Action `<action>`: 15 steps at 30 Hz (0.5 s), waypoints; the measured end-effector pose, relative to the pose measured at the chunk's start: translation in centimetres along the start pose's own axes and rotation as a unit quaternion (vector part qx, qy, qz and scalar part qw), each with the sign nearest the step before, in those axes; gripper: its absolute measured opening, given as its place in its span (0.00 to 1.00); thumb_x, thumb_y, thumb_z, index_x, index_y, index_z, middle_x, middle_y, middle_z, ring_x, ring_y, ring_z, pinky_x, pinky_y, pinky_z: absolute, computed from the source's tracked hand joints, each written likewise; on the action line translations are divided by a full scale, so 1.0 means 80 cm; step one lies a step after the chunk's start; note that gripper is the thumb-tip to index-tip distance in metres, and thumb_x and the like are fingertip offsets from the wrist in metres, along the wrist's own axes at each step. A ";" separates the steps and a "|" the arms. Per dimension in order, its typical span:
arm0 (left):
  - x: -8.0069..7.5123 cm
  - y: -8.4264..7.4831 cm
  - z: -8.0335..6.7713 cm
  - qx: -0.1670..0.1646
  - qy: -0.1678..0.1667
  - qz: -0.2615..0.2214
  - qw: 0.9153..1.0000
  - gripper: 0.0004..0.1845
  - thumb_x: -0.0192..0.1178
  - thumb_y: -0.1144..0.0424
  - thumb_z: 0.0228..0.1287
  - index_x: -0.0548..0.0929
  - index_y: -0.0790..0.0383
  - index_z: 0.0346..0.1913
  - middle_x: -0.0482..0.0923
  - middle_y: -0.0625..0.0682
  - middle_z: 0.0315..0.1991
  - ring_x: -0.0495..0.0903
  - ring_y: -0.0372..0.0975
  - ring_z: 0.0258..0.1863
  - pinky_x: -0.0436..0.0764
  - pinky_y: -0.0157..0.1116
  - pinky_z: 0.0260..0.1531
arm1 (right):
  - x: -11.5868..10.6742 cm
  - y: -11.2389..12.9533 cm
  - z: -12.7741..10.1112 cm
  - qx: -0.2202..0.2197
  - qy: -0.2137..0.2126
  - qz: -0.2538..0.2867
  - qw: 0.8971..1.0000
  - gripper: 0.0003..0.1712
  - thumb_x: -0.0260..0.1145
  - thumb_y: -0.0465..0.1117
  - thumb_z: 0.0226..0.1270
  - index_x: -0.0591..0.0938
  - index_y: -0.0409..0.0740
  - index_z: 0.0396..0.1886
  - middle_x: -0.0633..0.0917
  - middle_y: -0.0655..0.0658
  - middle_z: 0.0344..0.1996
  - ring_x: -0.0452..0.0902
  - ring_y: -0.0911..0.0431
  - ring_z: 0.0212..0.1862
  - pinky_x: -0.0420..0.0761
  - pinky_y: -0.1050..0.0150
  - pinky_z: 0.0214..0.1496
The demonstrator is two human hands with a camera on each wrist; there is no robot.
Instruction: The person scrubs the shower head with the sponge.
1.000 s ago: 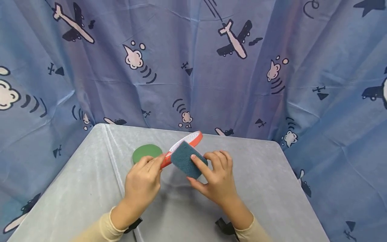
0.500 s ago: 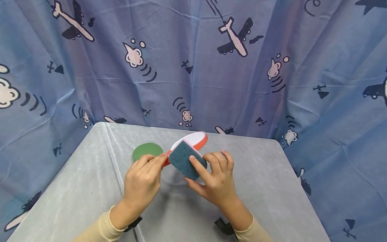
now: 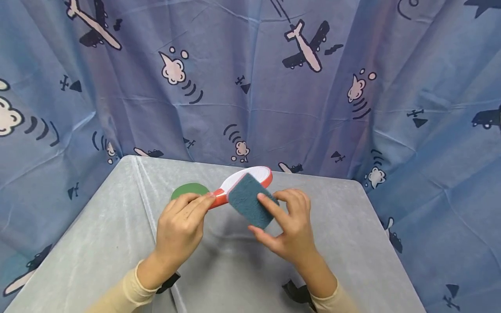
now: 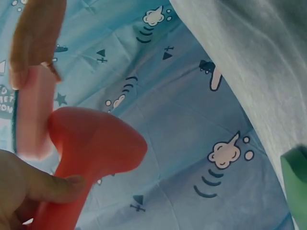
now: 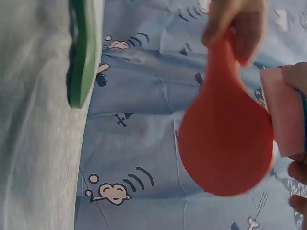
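My left hand (image 3: 180, 228) grips the handle of a red paddle-shaped thing (image 4: 96, 139) with a round white face (image 3: 256, 171); its exact kind is unclear. The rounded red back (image 5: 225, 143) shows in the right wrist view. In my right hand (image 3: 291, 228) is a scouring sponge (image 3: 249, 202), held between thumb and fingers. Its dark green scouring side faces me, and its pink side (image 5: 283, 112) lies against or very near the white face. Both things are off the table. The sponge hides part of the white face in the head view.
On the grey cloth-covered table (image 3: 344, 243), behind my left hand, lies a green rounded thing (image 3: 190, 188), partly hidden. A blue curtain (image 3: 211, 87) with printed airplanes hangs behind the table and on both sides.
The sponge and right hand dip slightly down-left, then move up and right across the white face. The red thing tilts so more of its white face shows; the left hand shifts slightly left.
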State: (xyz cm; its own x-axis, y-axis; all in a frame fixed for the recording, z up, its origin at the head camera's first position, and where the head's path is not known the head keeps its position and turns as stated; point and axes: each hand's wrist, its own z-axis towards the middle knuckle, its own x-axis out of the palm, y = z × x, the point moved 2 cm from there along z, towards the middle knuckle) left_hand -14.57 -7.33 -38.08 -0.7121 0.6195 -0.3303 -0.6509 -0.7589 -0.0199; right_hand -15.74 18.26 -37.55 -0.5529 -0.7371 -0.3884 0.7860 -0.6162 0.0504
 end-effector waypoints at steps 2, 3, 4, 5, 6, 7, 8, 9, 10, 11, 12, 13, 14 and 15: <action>0.000 0.001 0.000 0.005 -0.003 -0.010 1.000 0.13 0.66 0.74 0.60 0.90 0.63 0.47 0.91 0.53 0.41 0.85 0.46 0.35 0.81 0.43 0.31 | 0.002 0.008 0.000 -0.027 -0.010 -0.015 0.999 0.32 0.72 0.62 0.62 0.87 0.44 0.56 0.81 0.36 0.41 0.74 0.40 0.46 0.68 0.40 0.53; 0.000 0.002 0.000 0.007 -0.006 -0.015 1.000 0.13 0.68 0.74 0.59 0.90 0.63 0.47 0.91 0.52 0.41 0.85 0.46 0.35 0.81 0.43 0.31 | 0.001 0.008 0.000 -0.020 -0.016 -0.022 0.999 0.32 0.71 0.62 0.62 0.87 0.44 0.56 0.81 0.36 0.41 0.74 0.40 0.46 0.67 0.40 0.53; 0.000 0.003 0.001 0.008 -0.012 -0.023 1.000 0.13 0.69 0.73 0.59 0.90 0.63 0.47 0.91 0.52 0.41 0.86 0.46 0.35 0.81 0.43 0.31 | -0.002 0.004 0.002 -0.003 -0.024 -0.026 0.999 0.32 0.71 0.61 0.63 0.87 0.43 0.57 0.81 0.36 0.41 0.74 0.40 0.45 0.67 0.41 0.53; 0.000 0.005 0.002 0.008 -0.020 -0.030 0.999 0.13 0.70 0.73 0.58 0.90 0.63 0.47 0.91 0.52 0.41 0.86 0.46 0.35 0.81 0.42 0.31 | -0.006 -0.001 0.004 0.024 -0.031 -0.025 0.999 0.32 0.71 0.61 0.63 0.86 0.43 0.57 0.81 0.35 0.41 0.74 0.40 0.45 0.67 0.42 0.53; -0.001 0.006 0.003 0.007 -0.028 -0.038 0.999 0.14 0.71 0.73 0.57 0.91 0.63 0.47 0.91 0.52 0.41 0.86 0.46 0.35 0.81 0.42 0.31 | -0.011 -0.007 0.005 0.058 -0.035 -0.016 0.998 0.32 0.71 0.60 0.64 0.86 0.42 0.58 0.82 0.35 0.42 0.73 0.40 0.46 0.66 0.45 0.53; -0.001 0.008 0.004 0.006 -0.036 -0.046 0.998 0.15 0.71 0.73 0.56 0.91 0.62 0.47 0.91 0.52 0.40 0.86 0.46 0.35 0.81 0.42 0.31 | -0.015 -0.014 0.006 0.095 -0.038 -0.001 0.995 0.32 0.72 0.59 0.63 0.85 0.41 0.58 0.82 0.34 0.43 0.73 0.41 0.47 0.66 0.48 0.54; -0.003 0.010 0.005 0.003 -0.042 -0.055 0.998 0.15 0.72 0.73 0.54 0.91 0.62 0.47 0.91 0.52 0.40 0.86 0.46 0.35 0.80 0.42 0.31 | -0.020 -0.020 0.007 0.133 -0.037 0.016 0.990 0.31 0.72 0.56 0.63 0.85 0.41 0.60 0.83 0.33 0.45 0.73 0.43 0.48 0.67 0.53 0.55; -0.004 0.012 0.006 -0.002 -0.047 -0.066 0.997 0.16 0.73 0.73 0.53 0.91 0.61 0.46 0.91 0.51 0.39 0.86 0.45 0.35 0.80 0.42 0.31 | -0.025 -0.024 0.008 0.165 -0.035 0.036 0.985 0.31 0.73 0.52 0.63 0.84 0.40 0.61 0.83 0.33 0.46 0.73 0.45 0.50 0.67 0.56 0.57; -0.005 0.014 0.007 -0.006 -0.051 -0.077 0.996 0.16 0.74 0.72 0.52 0.91 0.61 0.46 0.91 0.51 0.38 0.86 0.45 0.35 0.80 0.42 0.32 | -0.029 -0.027 0.008 0.191 -0.033 0.058 0.979 0.31 0.74 0.48 0.61 0.83 0.39 0.61 0.83 0.32 0.48 0.72 0.47 0.52 0.68 0.60 0.58; -0.006 0.016 0.008 -0.009 -0.055 -0.087 0.995 0.17 0.75 0.72 0.51 0.91 0.61 0.46 0.91 0.51 0.38 0.86 0.45 0.35 0.79 0.42 0.32 | -0.032 -0.028 0.010 0.208 -0.033 0.082 0.974 0.31 0.75 0.45 0.60 0.83 0.38 0.62 0.82 0.31 0.49 0.72 0.50 0.54 0.68 0.64 0.59; -0.006 0.018 0.009 -0.012 -0.057 -0.096 0.994 0.17 0.75 0.72 0.50 0.92 0.61 0.46 0.91 0.51 0.37 0.86 0.46 0.35 0.79 0.42 0.33 | -0.034 -0.027 0.011 0.212 -0.035 0.104 0.971 0.31 0.75 0.44 0.59 0.82 0.36 0.62 0.82 0.30 0.50 0.71 0.52 0.55 0.69 0.65 0.59; -0.007 0.019 0.010 -0.013 -0.058 -0.102 0.993 0.17 0.76 0.72 0.50 0.92 0.61 0.45 0.91 0.52 0.37 0.86 0.46 0.35 0.79 0.42 0.33 | -0.035 -0.024 0.012 0.208 -0.038 0.120 0.970 0.31 0.75 0.44 0.59 0.82 0.35 0.61 0.82 0.30 0.50 0.71 0.53 0.56 0.70 0.67 0.58; -0.007 0.020 0.011 -0.013 -0.062 -0.107 0.992 0.17 0.76 0.72 0.49 0.92 0.62 0.45 0.91 0.52 0.37 0.86 0.46 0.35 0.79 0.42 0.33 | -0.036 -0.020 0.013 0.194 -0.041 0.130 0.971 0.31 0.75 0.46 0.61 0.82 0.33 0.60 0.81 0.29 0.49 0.71 0.53 0.56 0.71 0.67 0.57; -0.007 0.021 0.012 -0.011 -0.066 -0.108 0.992 0.16 0.76 0.72 0.49 0.92 0.62 0.44 0.91 0.52 0.37 0.87 0.46 0.34 0.80 0.43 0.33 | -0.035 -0.016 0.014 0.172 -0.045 0.134 0.975 0.32 0.75 0.49 0.62 0.83 0.32 0.59 0.81 0.28 0.48 0.71 0.52 0.55 0.71 0.66 0.56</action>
State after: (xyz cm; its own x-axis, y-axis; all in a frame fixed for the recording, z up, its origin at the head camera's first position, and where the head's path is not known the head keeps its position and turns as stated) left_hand -15.51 -8.79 -36.99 -0.5857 0.7878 -0.1904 -0.7871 -0.6089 -0.0982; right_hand -15.46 20.80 -35.49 -0.3751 -0.8960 -0.2376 0.7746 -0.4438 0.4506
